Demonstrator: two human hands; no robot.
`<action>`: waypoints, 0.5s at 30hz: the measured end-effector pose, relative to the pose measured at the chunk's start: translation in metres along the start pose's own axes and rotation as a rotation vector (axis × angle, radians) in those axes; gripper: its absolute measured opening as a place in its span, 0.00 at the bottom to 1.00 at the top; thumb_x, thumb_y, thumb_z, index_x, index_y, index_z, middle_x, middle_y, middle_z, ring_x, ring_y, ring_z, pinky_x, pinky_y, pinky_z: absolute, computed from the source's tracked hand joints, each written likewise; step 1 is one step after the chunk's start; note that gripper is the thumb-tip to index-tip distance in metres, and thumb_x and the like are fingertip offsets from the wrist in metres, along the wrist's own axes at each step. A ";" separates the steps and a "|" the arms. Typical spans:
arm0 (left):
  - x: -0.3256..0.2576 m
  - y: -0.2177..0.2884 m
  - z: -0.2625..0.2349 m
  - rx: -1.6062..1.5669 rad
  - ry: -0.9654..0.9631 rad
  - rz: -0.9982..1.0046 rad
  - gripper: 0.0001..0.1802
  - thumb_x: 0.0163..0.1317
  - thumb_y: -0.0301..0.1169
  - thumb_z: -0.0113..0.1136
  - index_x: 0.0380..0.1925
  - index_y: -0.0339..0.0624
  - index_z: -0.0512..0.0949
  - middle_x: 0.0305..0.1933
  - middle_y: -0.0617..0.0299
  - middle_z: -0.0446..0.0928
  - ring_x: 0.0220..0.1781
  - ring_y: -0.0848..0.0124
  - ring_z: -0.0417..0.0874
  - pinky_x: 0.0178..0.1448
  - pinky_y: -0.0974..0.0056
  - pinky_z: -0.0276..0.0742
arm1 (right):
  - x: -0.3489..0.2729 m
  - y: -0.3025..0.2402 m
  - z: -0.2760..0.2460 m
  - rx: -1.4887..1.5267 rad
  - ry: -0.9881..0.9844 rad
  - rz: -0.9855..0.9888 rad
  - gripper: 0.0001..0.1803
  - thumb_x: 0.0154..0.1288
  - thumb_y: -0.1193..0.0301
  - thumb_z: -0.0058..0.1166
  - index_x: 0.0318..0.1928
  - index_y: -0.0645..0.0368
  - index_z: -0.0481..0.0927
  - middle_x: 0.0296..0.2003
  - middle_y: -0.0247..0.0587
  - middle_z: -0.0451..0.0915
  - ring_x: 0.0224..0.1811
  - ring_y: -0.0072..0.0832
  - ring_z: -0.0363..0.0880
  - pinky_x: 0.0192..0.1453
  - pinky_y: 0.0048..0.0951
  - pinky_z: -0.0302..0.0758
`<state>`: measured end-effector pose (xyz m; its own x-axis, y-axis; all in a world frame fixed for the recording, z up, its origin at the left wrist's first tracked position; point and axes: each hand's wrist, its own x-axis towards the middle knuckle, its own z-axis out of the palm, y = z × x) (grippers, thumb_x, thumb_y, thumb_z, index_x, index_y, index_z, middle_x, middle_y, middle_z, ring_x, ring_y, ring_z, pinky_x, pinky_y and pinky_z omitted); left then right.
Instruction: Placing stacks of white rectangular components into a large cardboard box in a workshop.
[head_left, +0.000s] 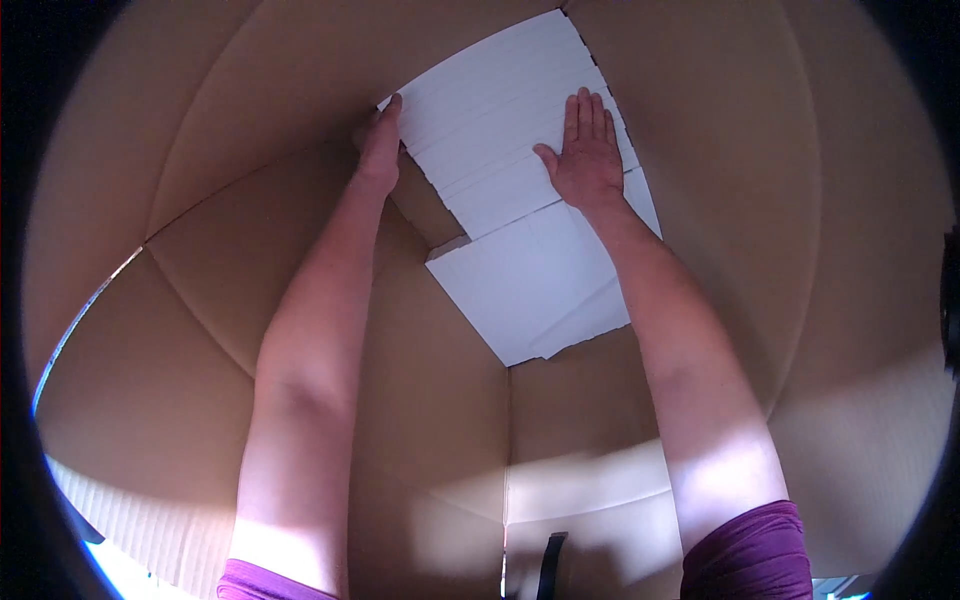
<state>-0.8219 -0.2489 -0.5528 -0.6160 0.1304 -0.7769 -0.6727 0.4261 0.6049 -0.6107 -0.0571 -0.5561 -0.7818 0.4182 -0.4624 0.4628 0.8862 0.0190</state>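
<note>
Flat white cardboard pieces (490, 130) lie in close, overlapping rows deep inside a big brown cardboard box (420, 330). My right hand (590, 160) rests palm down on them near their right edge, its fingers stretched out and the thumb apart. At the far left corner of the same rows, my left hand (382, 145) is turned edge-on against their side. Its digits look extended, though some are hidden behind the hand. Nearer to me, a second white group (530, 280) sits below the first, with one loose-looking flap at its near edge.
Tall brown walls (720, 130) surround both my arms. Between the left wall and the white rows a brown gap (430, 205) shows. A black strap (552, 565) hangs at the near wall. Bright light falls on the near side.
</note>
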 end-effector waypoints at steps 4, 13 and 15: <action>0.014 -0.002 -0.019 -0.065 -0.017 -0.030 0.38 0.69 0.56 0.56 0.70 0.45 0.65 0.69 0.60 0.69 0.71 0.66 0.66 0.73 0.55 0.60 | 0.006 -0.014 -0.001 -0.012 0.010 0.001 0.46 0.77 0.42 0.28 0.78 0.67 0.39 0.80 0.53 0.36 0.83 0.45 0.30 0.84 0.44 0.30; -0.009 -0.002 0.005 -0.065 0.092 -0.014 0.44 0.70 0.62 0.47 0.72 0.37 0.62 0.72 0.54 0.67 0.71 0.62 0.68 0.74 0.56 0.60 | -0.001 -0.006 -0.004 -0.132 -0.019 0.007 0.46 0.78 0.41 0.25 0.78 0.67 0.39 0.80 0.53 0.37 0.83 0.44 0.32 0.84 0.43 0.32; -0.012 -0.008 0.008 -0.094 0.112 -0.057 0.45 0.71 0.62 0.46 0.72 0.34 0.61 0.72 0.53 0.66 0.71 0.61 0.68 0.75 0.56 0.59 | 0.001 -0.006 -0.001 -0.063 0.039 -0.004 0.46 0.78 0.41 0.25 0.78 0.67 0.40 0.80 0.53 0.37 0.83 0.44 0.32 0.84 0.43 0.33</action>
<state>-0.8062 -0.2461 -0.5498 -0.6139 0.0049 -0.7894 -0.7404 0.3434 0.5779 -0.6151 -0.0619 -0.5560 -0.8001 0.4209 -0.4273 0.4335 0.8982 0.0731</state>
